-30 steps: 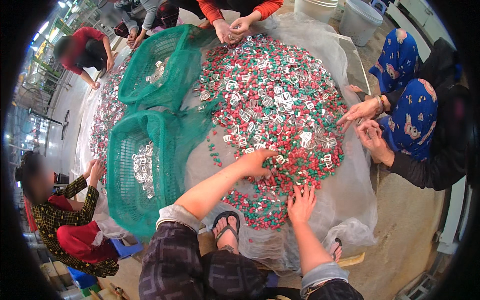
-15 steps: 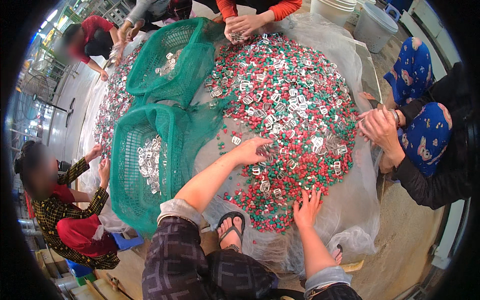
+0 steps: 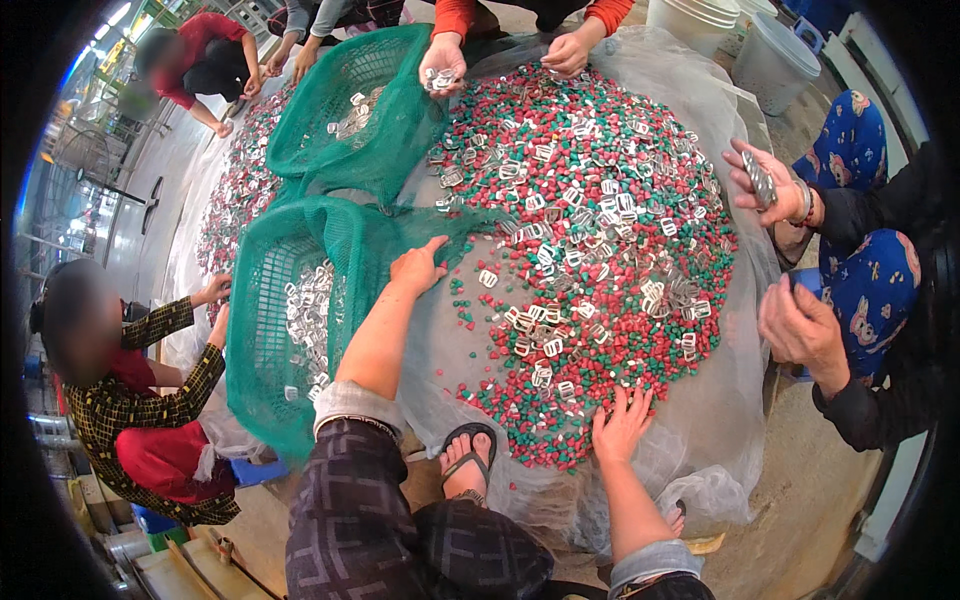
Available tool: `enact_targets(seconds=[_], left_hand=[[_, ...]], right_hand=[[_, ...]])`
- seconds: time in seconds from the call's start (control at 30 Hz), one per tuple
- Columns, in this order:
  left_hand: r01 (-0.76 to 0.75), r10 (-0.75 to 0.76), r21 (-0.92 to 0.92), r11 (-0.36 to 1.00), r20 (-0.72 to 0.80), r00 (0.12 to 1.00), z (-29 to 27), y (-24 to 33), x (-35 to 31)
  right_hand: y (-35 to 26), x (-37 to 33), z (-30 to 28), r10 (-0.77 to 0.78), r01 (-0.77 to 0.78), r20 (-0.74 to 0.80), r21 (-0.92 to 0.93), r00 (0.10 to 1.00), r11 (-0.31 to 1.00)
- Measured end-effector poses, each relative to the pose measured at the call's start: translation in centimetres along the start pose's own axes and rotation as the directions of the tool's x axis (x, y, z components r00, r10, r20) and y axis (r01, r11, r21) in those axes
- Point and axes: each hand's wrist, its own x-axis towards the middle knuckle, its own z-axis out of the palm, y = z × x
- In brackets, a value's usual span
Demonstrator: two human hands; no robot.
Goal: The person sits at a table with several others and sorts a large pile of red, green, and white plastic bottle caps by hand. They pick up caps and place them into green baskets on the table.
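My left hand [image 3: 417, 267] is above the green netting beside the near basket, its index finger stretched out and nothing visible in it; some of its fingers are hidden. Flat on the near edge of a heap of small red, green and white pellets [image 3: 590, 350], my right hand [image 3: 622, 425] has its fingers spread. Silvery slotted buckles [image 3: 535, 320] lie scattered over the heap. To my left, a green plastic basket [image 3: 262, 290], draped with green netting [image 3: 400, 232], holds more buckles [image 3: 310, 310].
A second netted basket [image 3: 320, 100] with buckles stands farther off. Pale mesh sheeting [image 3: 700, 440] lies under the heap. Co-workers sit around it; one at the right holds stacked buckles [image 3: 760, 178], one opposite holds buckles [image 3: 440, 77]. Buckets [image 3: 776, 62] stand far right.
My left hand has moved left from the heap to the netting, and the buckles it held are gone from it. My right hand stays on the heap. The right-hand co-worker's hands have parted.
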Motion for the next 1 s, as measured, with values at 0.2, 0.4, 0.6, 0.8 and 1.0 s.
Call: enact_targets(seconds=[0.2, 0.4, 0.6, 0.8, 1.0], left_hand=[[-0.023, 0.022, 0.247, 0.969, 0.007, 1.0, 1.6, -2.4, -0.3], [-0.263, 0.258, -0.008, 0.965, -0.173, 0.951, 1.0, -2.9, -0.2], [-0.403, 0.472, -0.36, 0.841, 0.127, 0.872, 0.8, -0.6, 1.6], [-0.44, 0.088, -0.502, 0.744, -0.579, 0.81, -0.1, 6.0, 7.8], [-0.529, 0.386, -0.437, 0.728, -0.376, 0.842, 1.3, 16.1, 6.0]], right_hand=[[-0.2, 0.0, 0.1, -0.017, 0.017, -0.022, 0.008, 1.0, 1.0], [0.2, -0.1, 0.7, -0.023, 0.023, -0.053, 0.001, 0.998, 1.0], [0.1, -0.1, 0.6, -0.011, 0.011, -0.044, -0.001, 0.999, 1.0], [0.2, -0.1, 0.4, -0.025, 0.024, -0.018, -0.016, 1.0, 1.0], [-0.3, 0.0, -0.2, -0.026, 0.026, -0.007, -0.013, 1.0, 1.0]])
